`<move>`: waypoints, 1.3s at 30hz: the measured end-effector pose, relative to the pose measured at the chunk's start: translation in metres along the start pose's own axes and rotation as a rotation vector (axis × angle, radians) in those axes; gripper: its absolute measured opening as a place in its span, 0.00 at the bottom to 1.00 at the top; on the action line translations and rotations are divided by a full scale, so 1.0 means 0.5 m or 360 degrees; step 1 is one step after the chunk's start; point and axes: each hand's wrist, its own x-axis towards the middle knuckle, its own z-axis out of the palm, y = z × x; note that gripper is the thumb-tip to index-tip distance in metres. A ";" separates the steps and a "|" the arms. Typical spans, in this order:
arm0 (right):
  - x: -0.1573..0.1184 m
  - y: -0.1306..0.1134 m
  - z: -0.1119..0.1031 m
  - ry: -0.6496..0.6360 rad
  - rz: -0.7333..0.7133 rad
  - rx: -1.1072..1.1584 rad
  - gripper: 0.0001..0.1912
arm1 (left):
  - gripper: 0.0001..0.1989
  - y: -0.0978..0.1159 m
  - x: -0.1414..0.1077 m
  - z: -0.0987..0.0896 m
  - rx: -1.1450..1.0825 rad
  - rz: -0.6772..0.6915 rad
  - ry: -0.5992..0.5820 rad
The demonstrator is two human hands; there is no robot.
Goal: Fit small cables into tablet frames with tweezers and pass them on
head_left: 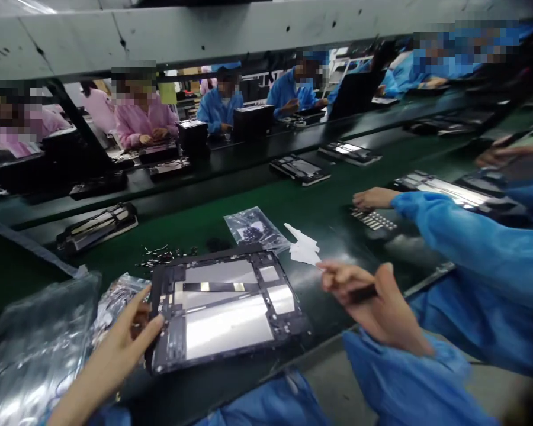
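Observation:
My left hand (131,337) grips the left edge of an opened tablet (226,322), thumb on top and fingers around the side. The tablet lies on the bench with its silver battery plates and a dark flex cable showing. To its right, my right hand (377,302) is raised palm up, apart from the tablet. A short dark slim object (363,294) lies across its curled fingers; its exact kind is unclear. Near those fingertips are white paper slips (304,248). Behind the tablet sit a clear bag of small dark parts (255,229) and loose little black pieces (160,255).
Clear plastic trays (31,355) and a bag of parts (118,299) stand at the left. A co-worker's hand (373,198) touches a sheet of small pieces (375,220) on the right. More opened tablets (299,170) lie along the green belt (195,204); people work opposite.

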 end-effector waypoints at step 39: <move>0.194 0.202 0.022 0.0168 -0.0302 -0.0567 0.17 | 0.19 0.000 0.113 0.028 -0.0154 -0.0005 -0.0124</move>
